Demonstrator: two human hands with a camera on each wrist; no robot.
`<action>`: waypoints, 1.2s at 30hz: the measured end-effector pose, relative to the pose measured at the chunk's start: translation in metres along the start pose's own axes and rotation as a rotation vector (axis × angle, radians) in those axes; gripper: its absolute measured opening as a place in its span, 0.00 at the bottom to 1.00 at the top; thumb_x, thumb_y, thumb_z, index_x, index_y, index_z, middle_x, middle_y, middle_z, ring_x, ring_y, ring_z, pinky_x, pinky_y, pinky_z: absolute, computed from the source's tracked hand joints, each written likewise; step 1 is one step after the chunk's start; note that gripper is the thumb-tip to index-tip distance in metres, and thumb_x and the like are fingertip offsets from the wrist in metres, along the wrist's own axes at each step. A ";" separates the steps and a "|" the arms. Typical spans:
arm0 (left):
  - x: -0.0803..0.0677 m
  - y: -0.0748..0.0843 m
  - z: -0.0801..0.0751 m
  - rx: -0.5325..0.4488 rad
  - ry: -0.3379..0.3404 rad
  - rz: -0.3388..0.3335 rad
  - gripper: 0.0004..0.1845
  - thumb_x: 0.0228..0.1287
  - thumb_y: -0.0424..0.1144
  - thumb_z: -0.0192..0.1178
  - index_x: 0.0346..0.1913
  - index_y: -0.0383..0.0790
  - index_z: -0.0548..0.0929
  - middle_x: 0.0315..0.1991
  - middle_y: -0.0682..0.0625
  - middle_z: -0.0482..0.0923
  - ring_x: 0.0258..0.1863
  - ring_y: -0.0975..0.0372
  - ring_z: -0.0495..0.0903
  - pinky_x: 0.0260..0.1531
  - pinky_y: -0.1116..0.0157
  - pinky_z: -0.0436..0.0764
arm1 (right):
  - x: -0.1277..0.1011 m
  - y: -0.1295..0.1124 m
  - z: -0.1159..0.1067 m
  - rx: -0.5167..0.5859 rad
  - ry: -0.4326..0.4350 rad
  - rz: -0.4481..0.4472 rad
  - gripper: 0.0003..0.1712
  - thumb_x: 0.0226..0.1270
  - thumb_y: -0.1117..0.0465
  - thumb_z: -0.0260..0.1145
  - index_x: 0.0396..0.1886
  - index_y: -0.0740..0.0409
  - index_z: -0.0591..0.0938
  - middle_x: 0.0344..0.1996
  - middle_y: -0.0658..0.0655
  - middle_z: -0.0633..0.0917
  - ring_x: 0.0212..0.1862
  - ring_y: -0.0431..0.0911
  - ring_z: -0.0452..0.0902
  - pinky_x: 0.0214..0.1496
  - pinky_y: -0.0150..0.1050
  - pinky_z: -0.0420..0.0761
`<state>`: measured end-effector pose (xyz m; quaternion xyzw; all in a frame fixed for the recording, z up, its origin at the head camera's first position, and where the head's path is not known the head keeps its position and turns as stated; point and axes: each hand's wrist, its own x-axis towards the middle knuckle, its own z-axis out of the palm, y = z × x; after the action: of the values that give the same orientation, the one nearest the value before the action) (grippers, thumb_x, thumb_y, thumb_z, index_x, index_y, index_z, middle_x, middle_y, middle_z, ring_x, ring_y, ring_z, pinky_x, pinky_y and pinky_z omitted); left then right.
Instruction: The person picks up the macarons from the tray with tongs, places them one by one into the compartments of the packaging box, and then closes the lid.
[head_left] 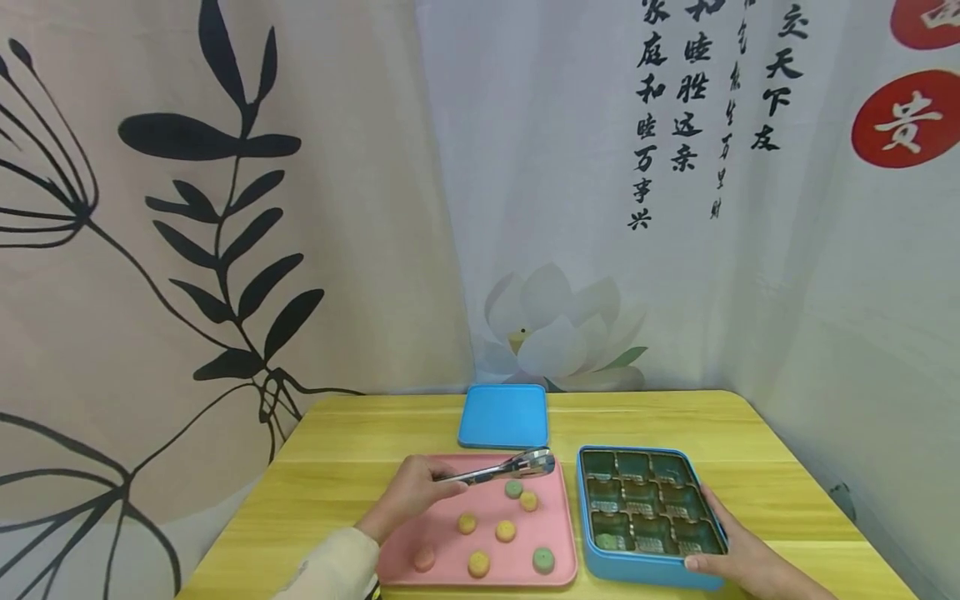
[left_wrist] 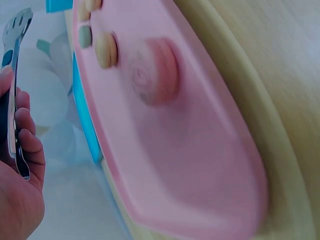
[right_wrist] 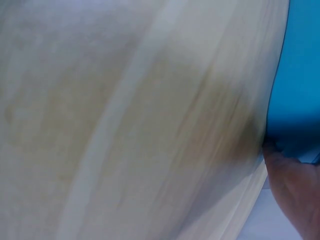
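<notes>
My left hand [head_left: 420, 492] grips a pair of metal tongs [head_left: 498, 472] over the pink tray [head_left: 397, 525], their tips pointing right with nothing between them. Several macarons lie spread on the tray: yellow ones such as the yellow macaron [head_left: 478, 564], a green macaron [head_left: 543, 560] at the front right and a pink macaron [left_wrist: 155, 72] at the front left. With thumb on the front and fingers along the right side, my right hand [head_left: 738, 550] holds the near corner of a blue box [head_left: 637, 568]. Inside its gold divided insert, one green macaron [head_left: 607, 542] sits in the front-left compartment.
A flat blue lid [head_left: 504, 415] lies behind the tray, near the back edge of the wooden table [head_left: 390, 425]. A printed curtain [head_left: 360, 208] hangs behind and at the sides. The box stands just right of the tray, a narrow gap between them.
</notes>
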<state>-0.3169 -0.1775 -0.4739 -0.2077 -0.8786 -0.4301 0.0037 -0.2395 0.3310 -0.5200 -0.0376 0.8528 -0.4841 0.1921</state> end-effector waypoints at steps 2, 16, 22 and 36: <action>0.002 0.005 0.005 -0.006 -0.013 -0.007 0.04 0.58 0.45 0.72 0.30 0.51 0.90 0.23 0.60 0.79 0.24 0.67 0.71 0.25 0.69 0.71 | 0.000 0.000 0.000 0.013 -0.007 0.000 0.64 0.71 0.48 0.64 0.75 0.61 0.23 0.71 0.80 0.30 0.68 0.81 0.32 0.58 0.77 0.55; 0.019 0.042 0.046 -0.085 -0.087 -0.019 0.03 0.56 0.41 0.74 0.31 0.47 0.91 0.26 0.61 0.85 0.26 0.68 0.74 0.28 0.69 0.75 | 0.001 0.000 -0.002 0.022 0.016 0.012 0.65 0.69 0.48 0.67 0.75 0.62 0.24 0.71 0.80 0.32 0.68 0.82 0.36 0.58 0.76 0.57; 0.022 0.060 0.065 -0.131 -0.120 -0.008 0.03 0.54 0.38 0.75 0.30 0.44 0.92 0.24 0.59 0.85 0.26 0.68 0.75 0.30 0.68 0.77 | 0.006 0.009 -0.003 0.044 0.017 0.033 0.65 0.69 0.47 0.66 0.76 0.60 0.24 0.72 0.79 0.33 0.69 0.81 0.37 0.58 0.75 0.59; 0.022 0.080 0.101 -0.043 -0.160 0.070 0.04 0.50 0.38 0.77 0.27 0.45 0.91 0.21 0.62 0.84 0.16 0.74 0.68 0.16 0.74 0.65 | -0.001 -0.004 0.005 0.136 0.023 0.034 0.65 0.69 0.51 0.68 0.76 0.63 0.25 0.71 0.81 0.34 0.68 0.81 0.45 0.58 0.72 0.63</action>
<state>-0.2906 -0.0496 -0.4733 -0.2718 -0.8588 -0.4306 -0.0558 -0.2375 0.3248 -0.5191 -0.0042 0.8205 -0.5381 0.1929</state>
